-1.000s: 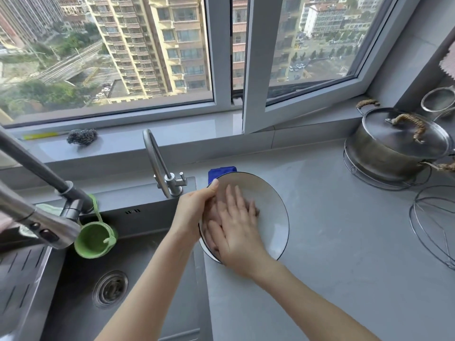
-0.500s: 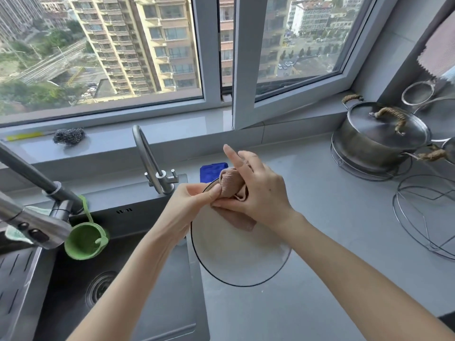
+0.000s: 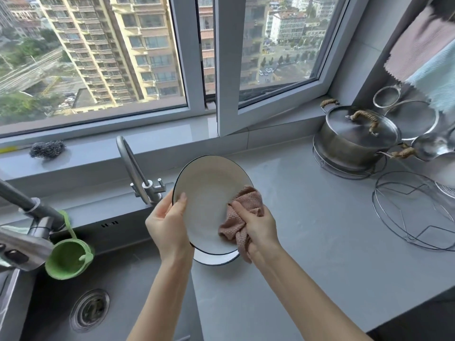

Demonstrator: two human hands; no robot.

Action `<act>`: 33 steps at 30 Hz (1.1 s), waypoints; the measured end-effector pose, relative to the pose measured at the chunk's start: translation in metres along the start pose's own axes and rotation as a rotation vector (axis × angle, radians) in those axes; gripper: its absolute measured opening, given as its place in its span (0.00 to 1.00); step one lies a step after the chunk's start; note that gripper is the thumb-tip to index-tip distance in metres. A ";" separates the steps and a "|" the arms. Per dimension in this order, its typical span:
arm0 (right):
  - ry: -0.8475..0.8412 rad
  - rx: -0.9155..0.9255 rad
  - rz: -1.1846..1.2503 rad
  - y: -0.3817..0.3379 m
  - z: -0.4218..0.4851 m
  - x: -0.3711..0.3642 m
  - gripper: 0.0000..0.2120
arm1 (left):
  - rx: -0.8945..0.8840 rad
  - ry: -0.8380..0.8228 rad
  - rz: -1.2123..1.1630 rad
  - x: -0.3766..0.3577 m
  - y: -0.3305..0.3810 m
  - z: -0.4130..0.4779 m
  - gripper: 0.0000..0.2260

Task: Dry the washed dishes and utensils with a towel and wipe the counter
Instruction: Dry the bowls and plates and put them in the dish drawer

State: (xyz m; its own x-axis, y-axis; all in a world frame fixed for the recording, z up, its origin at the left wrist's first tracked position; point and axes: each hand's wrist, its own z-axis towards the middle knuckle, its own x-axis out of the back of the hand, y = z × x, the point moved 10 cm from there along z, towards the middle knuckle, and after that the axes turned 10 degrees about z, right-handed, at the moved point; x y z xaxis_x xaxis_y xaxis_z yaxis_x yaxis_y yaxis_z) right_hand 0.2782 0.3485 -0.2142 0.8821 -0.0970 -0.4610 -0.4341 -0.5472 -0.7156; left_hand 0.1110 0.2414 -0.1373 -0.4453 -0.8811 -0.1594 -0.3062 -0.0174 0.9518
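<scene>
Drying is in hand: the left hand [image 3: 170,225] pinches the tilted plate's [image 3: 209,190] rim, the right hand [image 3: 259,228] clamps the towel [image 3: 243,212] against its face; next, probably sweep the towel toward the left thumb.

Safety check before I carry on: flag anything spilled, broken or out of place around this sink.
Nothing stands out. The plate looks intact, gripped tilted by the left hand while the right hand presses the towel on it. A second dish sits beneath it. No spill shows on the counter.
</scene>
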 end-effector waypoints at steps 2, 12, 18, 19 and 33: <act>0.036 0.064 -0.028 -0.011 0.000 0.002 0.11 | -0.044 -0.072 0.049 -0.003 -0.005 -0.002 0.10; -0.757 0.690 -1.265 -0.078 -0.048 -0.104 0.10 | -0.289 -0.837 0.858 -0.057 0.000 0.010 0.20; -0.518 0.736 -1.009 -0.102 -0.028 -0.095 0.14 | -0.395 -0.386 0.709 -0.033 0.016 0.021 0.20; -0.419 0.704 -0.924 -0.106 -0.018 -0.082 0.14 | -0.343 -0.311 0.637 -0.025 0.016 0.026 0.21; -0.001 0.397 -0.351 -0.059 -0.002 -0.003 0.12 | -0.083 -0.429 0.277 -0.020 -0.026 0.034 0.25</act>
State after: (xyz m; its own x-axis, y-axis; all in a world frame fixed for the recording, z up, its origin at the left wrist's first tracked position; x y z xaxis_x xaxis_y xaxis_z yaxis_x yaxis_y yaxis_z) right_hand 0.3015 0.3791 -0.1696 0.9867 0.0369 -0.1580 -0.1484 -0.1896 -0.9706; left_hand 0.0990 0.2751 -0.1677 -0.8103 -0.5855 0.0248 -0.0683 0.1364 0.9883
